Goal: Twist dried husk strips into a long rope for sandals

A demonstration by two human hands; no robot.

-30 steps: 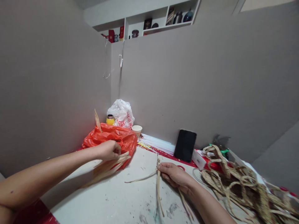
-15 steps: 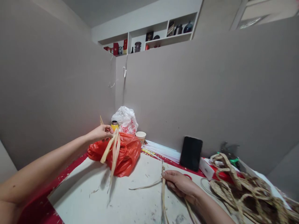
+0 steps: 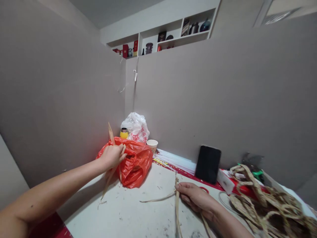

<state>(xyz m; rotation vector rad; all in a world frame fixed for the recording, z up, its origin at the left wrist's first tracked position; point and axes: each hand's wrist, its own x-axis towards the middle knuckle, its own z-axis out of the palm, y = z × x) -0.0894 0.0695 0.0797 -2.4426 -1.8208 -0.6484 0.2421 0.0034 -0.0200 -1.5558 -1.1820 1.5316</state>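
Note:
My left hand (image 3: 112, 158) is closed around a small bunch of dried husk strips (image 3: 111, 133), in front of the red plastic bag (image 3: 138, 172). One end of the bunch points up above the hand, and the pale tails hang below the wrist toward the table. My right hand (image 3: 195, 200) pinches a thin husk braid (image 3: 177, 206) between thumb and fingers, low over the white board (image 3: 138, 215). From the braid, one loose strand sticks out to the left and others run down toward me.
Behind the red bag stand a yellow jar (image 3: 124, 133), a white plastic bag (image 3: 135, 127) and a paper cup (image 3: 152, 144). A black tablet (image 3: 208, 164) leans against the grey partition (image 3: 198, 99). Coiled braided rope (image 3: 274, 211) lies at the right.
My left hand has turned and come down in front of the red bag, with the husk strips now mostly behind the hand. My right hand keeps its hold on the braid.

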